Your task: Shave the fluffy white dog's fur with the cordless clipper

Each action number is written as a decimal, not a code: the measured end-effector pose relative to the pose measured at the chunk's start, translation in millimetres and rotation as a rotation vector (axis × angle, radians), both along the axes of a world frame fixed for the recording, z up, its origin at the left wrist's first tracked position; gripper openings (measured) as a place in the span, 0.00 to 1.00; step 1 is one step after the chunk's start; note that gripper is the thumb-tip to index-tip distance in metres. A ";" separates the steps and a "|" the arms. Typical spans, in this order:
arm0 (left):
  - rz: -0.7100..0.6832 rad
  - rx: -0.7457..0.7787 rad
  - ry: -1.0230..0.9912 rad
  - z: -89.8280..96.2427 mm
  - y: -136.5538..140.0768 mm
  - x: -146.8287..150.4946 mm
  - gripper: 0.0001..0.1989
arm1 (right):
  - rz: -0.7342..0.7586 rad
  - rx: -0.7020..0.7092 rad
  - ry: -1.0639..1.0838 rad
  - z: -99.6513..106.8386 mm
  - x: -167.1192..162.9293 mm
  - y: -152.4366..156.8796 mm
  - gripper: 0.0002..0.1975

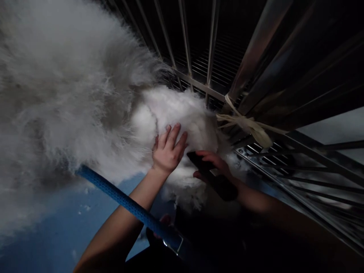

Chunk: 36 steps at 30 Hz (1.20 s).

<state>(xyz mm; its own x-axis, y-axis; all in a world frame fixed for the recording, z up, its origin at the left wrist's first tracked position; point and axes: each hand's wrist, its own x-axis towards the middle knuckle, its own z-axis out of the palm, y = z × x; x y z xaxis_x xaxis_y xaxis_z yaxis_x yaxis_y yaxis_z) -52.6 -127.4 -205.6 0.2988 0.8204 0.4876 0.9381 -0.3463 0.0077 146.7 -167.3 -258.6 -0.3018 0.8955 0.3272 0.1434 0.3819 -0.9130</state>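
A large animal with long, fluffy white fur (71, 87) fills the left side. In the middle is a shorter, smoother patch of white fur (182, 102). My left hand (169, 149) lies flat on this patch with its fingers spread, holding nothing. To its right, my right hand (216, 165) is wrapped round dark hair clippers (220, 182). Their tip points up and left, close to the fur; shadow hides whether it touches. Below both hands hangs a loose, ragged tuft of white fur (190, 189).
A blue woven strap (119, 195) with a metal buckle (178, 244) crosses over my left forearm. Metal cage bars (184, 38) stand behind, with a pale tie (250, 127) knotted round the frame. Small white tufts lie on the blue floor (65, 223). The lower middle is very dark.
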 end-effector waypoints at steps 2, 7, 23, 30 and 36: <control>-0.005 0.051 0.035 -0.2 0.3 2.5 0.15 | 0.050 -0.020 -0.064 -0.3 -2.0 -0.3 0.19; -0.038 0.182 0.125 -0.4 3.5 7.2 0.15 | 0.219 -0.059 -0.286 2.8 -4.6 -4.0 0.18; -0.011 0.172 0.092 -9.5 2.1 1.9 0.17 | 0.230 -0.034 -0.270 29.1 7.3 11.4 0.18; 0.095 0.176 -0.024 -8.4 -23.4 33.9 0.16 | 0.308 -0.078 -0.145 38.5 41.8 18.1 0.19; 0.286 0.173 -0.267 -10.2 -55.9 74.6 0.12 | 0.003 -0.156 0.014 88.1 52.4 42.0 0.19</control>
